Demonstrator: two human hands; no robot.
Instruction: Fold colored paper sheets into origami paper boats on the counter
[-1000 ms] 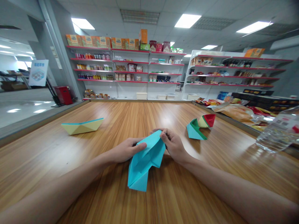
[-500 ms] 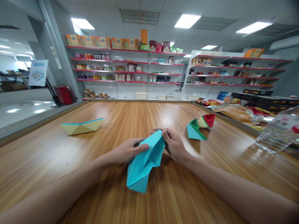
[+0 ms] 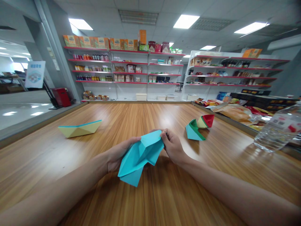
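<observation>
Both of my hands hold a folded sheet of light blue paper [image 3: 141,153] above the wooden table [image 3: 98,201]. My left hand [image 3: 121,153] grips its left side, thumb along the upper edge and the other fingers hidden behind the paper. My right hand [image 3: 172,144] pinches the upper right corner between thumb and fingers. The paper is creased, with an open fold facing me and a flap hanging at the lower left. Farther left on the table rests a yellow paper boat [image 3: 81,129] with a blue rim. Right of my hands sits a blue, green, yellow and red folded paper piece [image 3: 196,130].
A clear plastic bottle [image 3: 277,128] stands at the right edge, beside several snack packets [image 3: 235,113] and stacked black boxes [image 3: 261,99]. Beyond the table's far edge are white shelves [image 3: 129,88] with goods. A red box [image 3: 61,96] and a sign [image 3: 35,74] stand at the left.
The blue paper has turned and opened wider towards me, its lower end swinging left and up. My left thumb has slid from the paper's face to its upper edge. My right hand keeps its pinch.
</observation>
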